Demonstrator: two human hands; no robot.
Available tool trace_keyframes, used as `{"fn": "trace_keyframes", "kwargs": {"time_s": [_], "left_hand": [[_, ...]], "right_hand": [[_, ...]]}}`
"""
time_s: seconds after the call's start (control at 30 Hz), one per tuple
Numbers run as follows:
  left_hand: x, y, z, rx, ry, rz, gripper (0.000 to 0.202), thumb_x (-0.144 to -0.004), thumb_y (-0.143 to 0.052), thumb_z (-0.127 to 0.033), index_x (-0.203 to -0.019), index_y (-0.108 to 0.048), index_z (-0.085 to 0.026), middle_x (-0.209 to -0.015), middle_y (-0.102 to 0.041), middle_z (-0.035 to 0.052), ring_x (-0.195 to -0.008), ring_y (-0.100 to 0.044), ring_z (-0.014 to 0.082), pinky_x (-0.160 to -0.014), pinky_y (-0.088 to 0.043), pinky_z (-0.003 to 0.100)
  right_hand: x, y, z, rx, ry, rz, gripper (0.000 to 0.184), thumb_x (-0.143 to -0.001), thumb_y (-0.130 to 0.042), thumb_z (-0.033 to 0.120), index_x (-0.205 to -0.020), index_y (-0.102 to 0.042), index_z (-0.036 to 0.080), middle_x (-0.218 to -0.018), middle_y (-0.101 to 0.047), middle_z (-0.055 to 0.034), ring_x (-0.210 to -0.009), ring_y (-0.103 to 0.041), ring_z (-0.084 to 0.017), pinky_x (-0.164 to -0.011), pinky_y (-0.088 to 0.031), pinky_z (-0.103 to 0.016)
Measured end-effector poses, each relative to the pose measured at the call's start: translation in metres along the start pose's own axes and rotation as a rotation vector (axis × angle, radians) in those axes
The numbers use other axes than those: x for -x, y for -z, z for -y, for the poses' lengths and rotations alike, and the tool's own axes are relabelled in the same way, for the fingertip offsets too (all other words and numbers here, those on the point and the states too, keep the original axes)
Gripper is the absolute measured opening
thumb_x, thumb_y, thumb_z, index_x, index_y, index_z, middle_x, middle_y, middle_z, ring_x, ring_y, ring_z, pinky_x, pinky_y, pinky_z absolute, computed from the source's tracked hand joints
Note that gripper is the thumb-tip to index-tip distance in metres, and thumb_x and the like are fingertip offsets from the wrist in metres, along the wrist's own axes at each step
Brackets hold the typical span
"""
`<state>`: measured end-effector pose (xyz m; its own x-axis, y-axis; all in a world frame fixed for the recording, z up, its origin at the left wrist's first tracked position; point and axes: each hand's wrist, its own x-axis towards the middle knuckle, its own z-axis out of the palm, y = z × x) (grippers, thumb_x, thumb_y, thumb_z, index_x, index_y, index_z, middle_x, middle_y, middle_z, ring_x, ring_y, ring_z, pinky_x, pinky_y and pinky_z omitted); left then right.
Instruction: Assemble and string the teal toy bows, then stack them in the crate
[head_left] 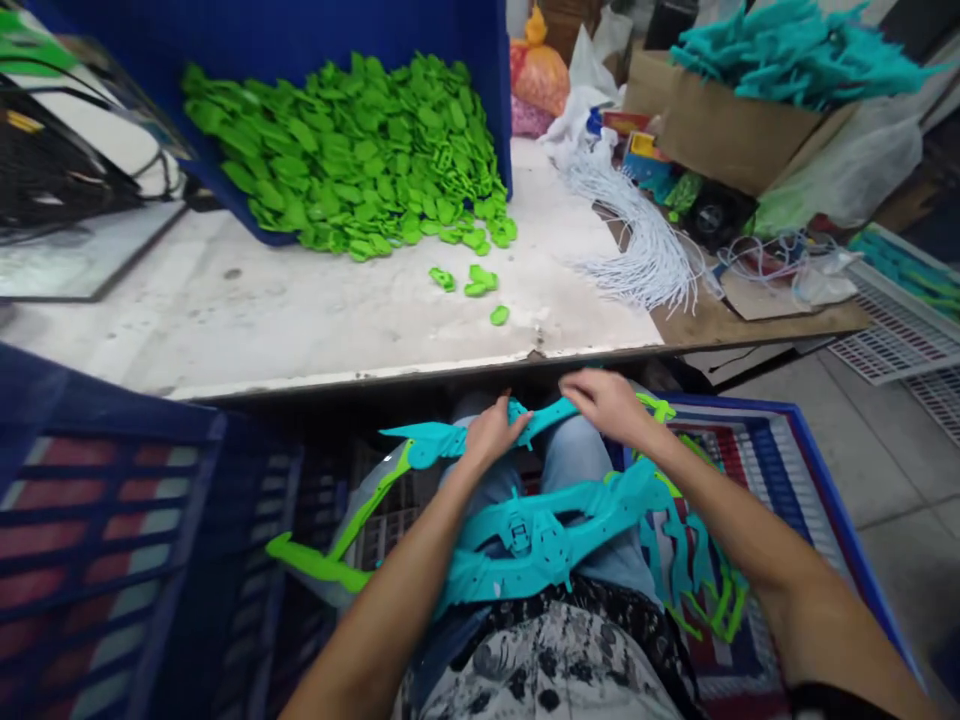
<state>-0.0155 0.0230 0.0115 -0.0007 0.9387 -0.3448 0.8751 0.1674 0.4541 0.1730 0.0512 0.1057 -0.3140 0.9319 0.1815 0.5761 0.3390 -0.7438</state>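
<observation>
A turquoise plastic toy bow with lime-green limb ends lies across my knees, just below the table edge. My left hand is closed around it left of its middle. Farther right, my right hand grips its arm with bent fingers; the fingertips are partly hidden. Nearer my body, more turquoise bow parts rest on my lap, with a square and a round fitting at their middle. A green curved limb sticks out to the left.
A blue bin tipped on the table spills green plastic pieces. White strings lie to its right, near a cardboard box of turquoise parts. Blue crates stand left and right; the right one holds bows.
</observation>
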Motion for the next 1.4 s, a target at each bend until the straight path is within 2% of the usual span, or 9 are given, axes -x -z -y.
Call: {"fn": "trace_keyframes", "kwargs": {"time_s": [0.13, 0.3, 0.4, 0.5, 0.6, 0.73, 0.93, 1.17, 1.4], "left_hand": [[-0.004, 0.002, 0.003, 0.033, 0.005, 0.054, 0.072, -0.092, -0.041, -0.053, -0.148, -0.03, -0.009, -0.123, -0.064, 0.0209, -0.116, -0.06, 0.0352, -0.089, -0.046, 0.038], [-0.015, 0.008, 0.012, 0.154, -0.056, 0.202, 0.071, -0.089, -0.048, -0.037, -0.149, -0.027, -0.006, -0.14, -0.051, 0.0201, -0.127, -0.052, 0.0295, -0.1, -0.042, 0.033], [-0.021, 0.012, 0.017, 0.246, -0.074, 0.217, 0.065, -0.084, -0.051, -0.029, -0.144, -0.038, -0.008, -0.149, -0.042, 0.0156, -0.136, -0.043, 0.0251, -0.108, -0.035, 0.027], [-0.026, 0.014, 0.018, 0.385, -0.069, 0.229, 0.059, -0.08, -0.054, -0.023, -0.138, -0.049, -0.014, -0.146, -0.048, 0.0108, -0.135, -0.044, 0.0246, -0.108, -0.037, 0.028], [-0.029, 0.013, 0.014, 0.545, -0.028, 0.262, 0.051, -0.081, -0.056, -0.022, -0.131, -0.056, -0.015, -0.127, -0.064, 0.0088, -0.114, -0.061, 0.0231, -0.092, -0.048, 0.029], [-0.029, 0.011, 0.006, 0.778, 0.103, 0.326, 0.047, -0.084, -0.056, -0.023, -0.131, -0.057, -0.014, -0.104, -0.072, 0.0072, -0.084, -0.065, 0.0163, -0.074, -0.051, 0.026], [-0.022, 0.013, 0.002, 0.915, 0.06, 0.338, 0.051, -0.086, -0.056, -0.029, -0.136, -0.052, -0.015, -0.12, -0.066, 0.0096, -0.096, -0.064, 0.0157, -0.076, -0.049, 0.023], [-0.028, 0.007, 0.01, 0.685, -0.067, 0.297, 0.053, -0.08, -0.058, -0.022, -0.133, -0.056, -0.013, -0.087, -0.07, 0.0047, -0.07, -0.059, 0.0145, -0.061, -0.045, 0.022], [-0.032, -0.002, 0.006, 0.839, 0.061, 0.159, 0.045, -0.075, -0.065, -0.013, -0.12, -0.066, -0.011, -0.081, -0.071, 0.0034, -0.073, -0.06, 0.0145, -0.068, -0.047, 0.022]], "right_hand": [[-0.113, -0.054, 0.002, 0.379, 0.198, 0.056, 0.025, -0.087, -0.061, 0.025, -0.109, -0.067, 0.014, -0.103, -0.061, -0.009, -0.102, -0.056, -0.024, -0.092, -0.046, -0.037], [-0.16, -0.083, 0.008, 0.322, 0.198, 0.26, 0.009, -0.084, -0.061, 0.011, -0.09, -0.067, 0.008, -0.111, -0.062, -0.0134, -0.111, -0.051, -0.024, -0.104, -0.038, -0.039], [-0.142, -0.068, 0.007, 0.019, 0.094, 0.174, 0.01, -0.085, -0.056, 0.011, -0.086, -0.066, 0.009, -0.099, -0.066, -0.0028, -0.107, -0.054, -0.012, -0.106, -0.032, -0.028], [-0.094, -0.05, -0.001, -0.284, -0.025, 0.108, 0.018, -0.086, -0.054, 0.024, -0.097, -0.065, 0.014, -0.084, -0.068, 0.0041, -0.084, -0.062, -0.006, -0.091, -0.045, -0.022], [-0.032, -0.049, -0.02, -0.573, -0.189, 0.13, 0.029, -0.082, -0.059, 0.041, -0.094, -0.065, 0.016, -0.067, -0.067, 0.0037, -0.061, -0.064, -0.011, -0.066, -0.055, -0.027], [0.025, -0.074, -0.047, -0.733, -0.494, 0.014, 0.033, -0.064, -0.074, 0.045, -0.079, -0.07, 0.016, -0.068, -0.07, -0.0005, -0.061, -0.063, -0.014, -0.053, -0.051, -0.024], [0.044, -0.104, -0.056, -0.487, -0.507, -0.175, 0.031, -0.075, -0.062, 0.044, -0.085, -0.074, 0.018, -0.074, -0.071, -0.0027, -0.062, -0.06, -0.015, -0.056, -0.047, -0.025], [0.057, -0.095, -0.053, -0.107, -0.288, -0.025, 0.023, -0.08, -0.059, 0.032, -0.098, -0.071, 0.022, -0.089, -0.074, -0.0048, -0.085, -0.068, -0.022, -0.083, -0.051, -0.032], [0.063, -0.095, -0.06, -0.352, -0.592, 0.011, 0.026, -0.078, -0.063, 0.044, -0.085, -0.057, 0.019, -0.064, -0.069, -0.0006, -0.052, -0.065, -0.016, -0.047, -0.047, -0.022]]}}
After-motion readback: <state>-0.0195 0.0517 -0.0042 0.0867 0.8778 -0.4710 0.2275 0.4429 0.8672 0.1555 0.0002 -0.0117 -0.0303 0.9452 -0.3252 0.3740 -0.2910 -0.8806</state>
